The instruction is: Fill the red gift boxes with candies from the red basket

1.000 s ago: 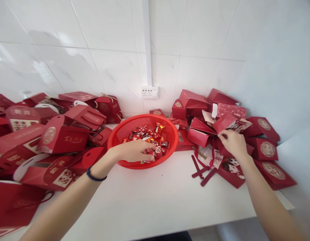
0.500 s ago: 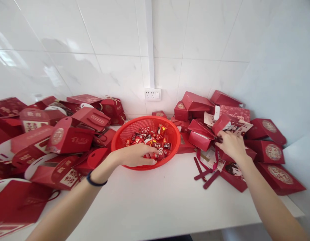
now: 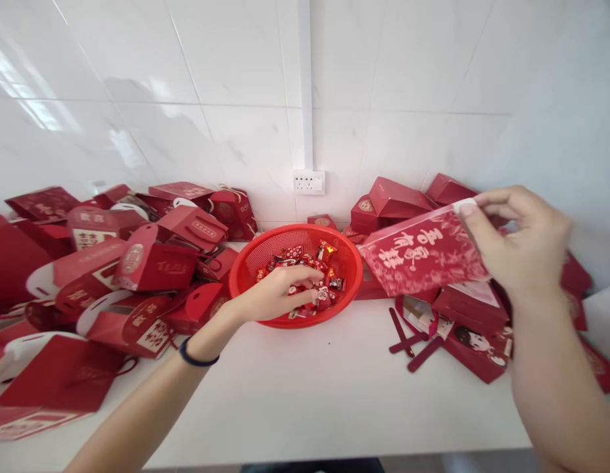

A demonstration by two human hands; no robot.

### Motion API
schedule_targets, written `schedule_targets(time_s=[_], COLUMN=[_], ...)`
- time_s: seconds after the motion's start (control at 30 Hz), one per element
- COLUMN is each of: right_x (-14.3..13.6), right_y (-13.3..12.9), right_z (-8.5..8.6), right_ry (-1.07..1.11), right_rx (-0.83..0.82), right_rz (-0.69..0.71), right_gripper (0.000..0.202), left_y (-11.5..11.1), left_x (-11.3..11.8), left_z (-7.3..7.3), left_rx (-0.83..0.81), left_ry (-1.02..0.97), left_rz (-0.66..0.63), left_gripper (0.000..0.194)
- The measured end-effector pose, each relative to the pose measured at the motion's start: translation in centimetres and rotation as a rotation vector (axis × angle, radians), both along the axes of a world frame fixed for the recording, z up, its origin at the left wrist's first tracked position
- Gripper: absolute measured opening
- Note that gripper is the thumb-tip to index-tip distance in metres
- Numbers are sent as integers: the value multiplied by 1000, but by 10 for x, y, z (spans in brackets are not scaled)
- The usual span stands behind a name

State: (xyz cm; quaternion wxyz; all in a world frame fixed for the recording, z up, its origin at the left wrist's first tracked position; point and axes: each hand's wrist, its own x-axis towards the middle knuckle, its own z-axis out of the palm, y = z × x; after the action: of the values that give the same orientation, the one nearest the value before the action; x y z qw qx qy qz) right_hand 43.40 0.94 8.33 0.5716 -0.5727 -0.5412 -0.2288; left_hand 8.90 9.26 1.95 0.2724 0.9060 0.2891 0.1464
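Red box (image 3: 423, 255) is pinched by right hand (image 3: 524, 236); sweets (image 3: 325, 297) are reached for by left hand (image 3: 275, 290), fingers half-curled, hold unclear. Sweet-picking seems underway; box opening probably called for.

The left hand (image 3: 280, 292) is over sweets (image 3: 327, 251) in the basket (image 3: 353, 280). From the basket, the right hand (image 3: 526, 236) pinches a box (image 3: 426, 253) at three o'clock; a pile (image 3: 160, 263) lies at nine, a socket (image 3: 309, 182) at twelve.
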Motion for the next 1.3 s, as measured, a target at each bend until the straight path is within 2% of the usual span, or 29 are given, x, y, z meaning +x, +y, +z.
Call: schedule_targets(time_s=[0.1,0.17,0.3,0.4,0.47,0.6,0.73,0.83,0.93,1.0,1.13,1.23,1.3], right_x=[-31,-46,-78,-106,-124,-146,-149,-145,-138,-132,-120,-113,-112], right_y=[-31,-45,-47,-35,-28,-20,-19,-16,-1,18,67,99,113], right_z=[11,6,-30,-56,-65,-71,-79,-86,-90,-94,-109,-122,-127], right_ry=[-107,-222,-372,-377,-314,-122,-41,15,129,174,160,50,-78], right_rx=[-179,-330,-570,-646,-661,-718,-810,-837,-835,-800,-718,-861,-987], right_rz=[170,320,520,616,665,798,922,965,958,904,792,753,735], right_gripper=[14,20,24,19,13,6,13,13,18,21,25,35,51], left_y=[-5,-11,-35,-62,-75,-86,-86,-85,-82,-80,-79,-73,-59], left_x=[1,2,8,15,19,16,-6,-23,-32,-35,-45,-61,-73], left_z=[-2,-3,-4,-10,-17,-43,-69,-77,-74,-71,-67,-54,-39], left_rx=[-30,-62,-220,-303,-325,-311,-132,47,240,308,260,255,255], left_ry=[-209,-326,-523,-620,-644,-669,-676,-710,-751,-710,-584,-538,-495], left_rz=[51,78,48,-7,0,68,173,188,175,140,70,25,78], left_gripper=[40,37,37,54,59,52,62,50,30,25,25,36,38])
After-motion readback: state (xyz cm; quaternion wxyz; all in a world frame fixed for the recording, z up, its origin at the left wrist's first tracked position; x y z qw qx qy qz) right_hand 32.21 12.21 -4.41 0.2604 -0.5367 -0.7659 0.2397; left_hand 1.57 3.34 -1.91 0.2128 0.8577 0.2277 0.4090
